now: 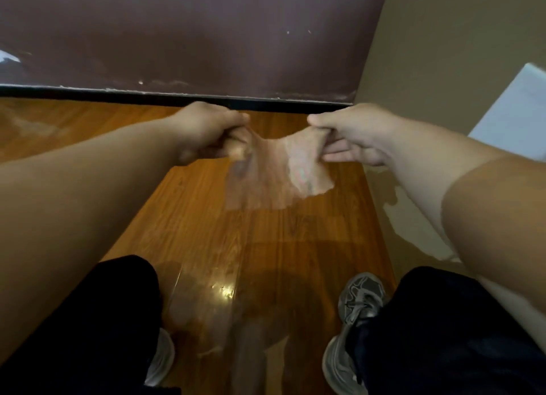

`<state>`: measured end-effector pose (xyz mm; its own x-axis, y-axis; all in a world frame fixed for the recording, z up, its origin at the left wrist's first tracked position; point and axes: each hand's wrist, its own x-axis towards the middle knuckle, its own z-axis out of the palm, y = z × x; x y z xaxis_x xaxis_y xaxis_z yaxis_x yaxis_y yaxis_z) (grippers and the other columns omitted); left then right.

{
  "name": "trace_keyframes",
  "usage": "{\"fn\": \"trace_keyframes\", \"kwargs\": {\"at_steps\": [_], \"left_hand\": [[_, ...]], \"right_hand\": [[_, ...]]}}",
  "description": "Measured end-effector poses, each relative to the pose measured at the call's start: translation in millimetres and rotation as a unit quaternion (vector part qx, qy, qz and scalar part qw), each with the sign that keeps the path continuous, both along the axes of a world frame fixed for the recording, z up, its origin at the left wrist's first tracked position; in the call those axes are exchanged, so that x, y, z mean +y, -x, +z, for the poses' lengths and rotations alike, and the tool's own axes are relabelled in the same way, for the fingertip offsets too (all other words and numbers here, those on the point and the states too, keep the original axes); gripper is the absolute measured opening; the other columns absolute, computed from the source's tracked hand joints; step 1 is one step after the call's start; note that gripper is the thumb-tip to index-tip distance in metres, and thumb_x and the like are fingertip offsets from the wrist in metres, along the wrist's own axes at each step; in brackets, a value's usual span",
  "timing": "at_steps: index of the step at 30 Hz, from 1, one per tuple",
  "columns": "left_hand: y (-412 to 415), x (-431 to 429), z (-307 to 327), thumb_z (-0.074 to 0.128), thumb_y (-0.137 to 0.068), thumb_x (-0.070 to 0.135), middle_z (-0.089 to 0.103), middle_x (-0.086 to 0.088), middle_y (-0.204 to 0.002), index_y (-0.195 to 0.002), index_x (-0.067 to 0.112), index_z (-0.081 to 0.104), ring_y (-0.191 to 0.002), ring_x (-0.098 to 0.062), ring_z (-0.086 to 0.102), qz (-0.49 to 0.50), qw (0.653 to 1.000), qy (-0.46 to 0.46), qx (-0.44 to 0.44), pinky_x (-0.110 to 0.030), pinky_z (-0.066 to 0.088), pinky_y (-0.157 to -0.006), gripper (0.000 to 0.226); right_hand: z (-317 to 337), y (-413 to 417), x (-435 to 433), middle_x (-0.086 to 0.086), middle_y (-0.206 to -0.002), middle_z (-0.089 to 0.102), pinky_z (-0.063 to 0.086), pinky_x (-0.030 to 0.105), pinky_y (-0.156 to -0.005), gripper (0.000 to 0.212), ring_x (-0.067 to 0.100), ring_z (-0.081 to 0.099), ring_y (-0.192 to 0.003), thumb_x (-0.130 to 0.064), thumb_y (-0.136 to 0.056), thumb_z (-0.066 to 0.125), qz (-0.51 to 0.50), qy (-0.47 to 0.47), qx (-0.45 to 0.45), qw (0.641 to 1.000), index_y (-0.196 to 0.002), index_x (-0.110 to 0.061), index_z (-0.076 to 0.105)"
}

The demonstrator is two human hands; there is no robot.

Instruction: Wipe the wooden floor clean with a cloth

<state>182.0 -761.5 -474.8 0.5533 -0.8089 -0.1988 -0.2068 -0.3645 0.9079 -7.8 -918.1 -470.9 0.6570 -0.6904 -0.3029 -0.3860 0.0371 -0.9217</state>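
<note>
While our left hand (212, 131) and right hand (351, 136) clamp fingers (336, 152) on the cloth (298, 164), we seem to spread it; next, onto the floor (206, 232) below.

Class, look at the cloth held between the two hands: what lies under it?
Wooden floor lies below the cloth, which the left hand and right hand pinch. The boards directly behind it are covered.
</note>
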Motion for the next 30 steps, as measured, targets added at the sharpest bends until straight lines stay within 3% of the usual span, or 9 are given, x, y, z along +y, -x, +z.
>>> {"fn": "trace_keyframes", "kwargs": {"at_steps": [3,7,11,16,20,22,24,27,30], "left_hand": [[31.5,-5.1,12.0,0.058,-0.094,0.031,0.075,-0.004,-0.087,-0.097,0.014,0.068,-0.076,-0.012,0.071,-0.048,0.998,0.026,0.033,-0.020,0.054,-0.056,0.020],[45.1,-1.3,22.6,0.049,-0.095,0.012,0.073,-0.010,-0.100,-0.110,0.010,0.068,-0.093,-0.018,0.071,-0.071,0.991,0.055,0.102,-0.023,0.056,-0.067,0.025],[39.3,2.2,19.5,0.038,-0.097,-0.005,0.072,-0.010,-0.108,-0.124,0.014,0.059,-0.101,-0.018,0.069,-0.133,0.987,0.030,0.088,-0.024,0.057,-0.075,0.040],[43.4,-5.2,17.1,0.053,-0.095,0.008,0.075,-0.003,-0.093,-0.110,0.034,0.062,-0.085,-0.016,0.072,-0.145,0.987,0.066,0.009,-0.020,0.056,-0.064,0.031],[36.9,-6.2,22.9,0.054,-0.096,0.010,0.074,0.002,-0.086,-0.101,0.034,0.069,-0.064,-0.003,0.064,-0.140,0.985,0.072,-0.066,-0.016,0.051,-0.057,0.029],[30.9,-5.5,23.4,0.060,-0.092,0.016,0.071,0.003,-0.090,-0.101,0.030,0.072,-0.066,0.001,0.060,-0.116,0.985,0.077,-0.099,-0.014,0.049,-0.057,0.021],[28.9,-5.2,21.5,0.067,-0.087,0.027,0.070,0.004,-0.097,-0.106,0.023,0.071,-0.078,-0.001,0.064,-0.106,0.990,0.079,-0.052,-0.015,0.051,-0.061,0.020],[32.9,-9.6,15.7,0.072,-0.073,0.041,0.072,-0.001,-0.104,-0.106,0.018,0.066,-0.095,-0.013,0.069,-0.118,0.989,0.060,0.061,-0.025,0.056,-0.072,0.041],[32.8,-13.7,13.4,0.073,-0.076,0.026,0.074,-0.002,-0.096,-0.092,0.020,0.066,-0.092,-0.015,0.071,-0.126,0.983,0.078,0.105,-0.026,0.057,-0.072,0.018]], "right_hand": [[4.6,-9.8,19.3,0.009,-0.105,0.071,0.058,0.029,-0.067,0.028,0.020,0.070,-0.091,-0.032,-0.088,0.068,0.031,-0.004,-0.024,0.999,-0.110,-0.014,0.066],[12.7,-13.1,25.6,0.013,-0.119,0.066,0.057,0.033,-0.078,0.039,0.024,0.067,-0.103,-0.026,-0.090,0.066,0.046,-0.014,-0.059,0.997,-0.125,-0.008,0.060],[11.5,-8.2,22.8,0.004,-0.095,0.075,0.055,0.034,-0.087,0.022,0.019,0.069,-0.098,-0.014,-0.079,0.076,0.113,-0.007,-0.061,0.992,-0.100,-0.014,0.069],[8.4,-16.8,28.4,0.001,-0.093,0.075,0.056,0.028,-0.076,0.036,0.016,0.071,-0.093,-0.006,-0.070,0.081,0.090,0.064,-0.082,0.991,-0.104,-0.013,0.071],[9.2,-17.8,23.1,-0.002,-0.077,0.074,0.053,0.025,-0.067,0.024,0.012,0.070,-0.079,0.003,-0.073,0.075,0.095,0.041,-0.114,0.988,-0.087,-0.017,0.072],[8.5,-16.4,19.7,-0.005,-0.071,0.071,0.051,0.026,-0.072,0.024,0.009,0.067,-0.075,0.007,-0.074,0.072,0.098,0.023,-0.119,0.988,-0.083,-0.016,0.072],[8.8,-15.2,18.3,-0.004,-0.072,0.071,0.050,0.024,-0.075,0.024,0.009,0.067,-0.076,0.005,-0.074,0.073,0.098,0.017,-0.121,0.988,-0.090,-0.012,0.071],[11.2,-16.3,23.6,-0.007,-0.054,0.064,0.043,0.014,-0.046,0.019,0.001,0.060,-0.050,0.001,-0.074,0.076,0.107,0.040,-0.118,0.986,-0.073,-0.014,0.063],[10.8,-18.0,27.7,-0.005,-0.050,0.062,0.042,0.014,-0.043,0.017,0.001,0.057,-0.043,-0.004,-0.077,0.076,0.091,0.052,-0.121,0.987,-0.072,-0.013,0.062]]}}
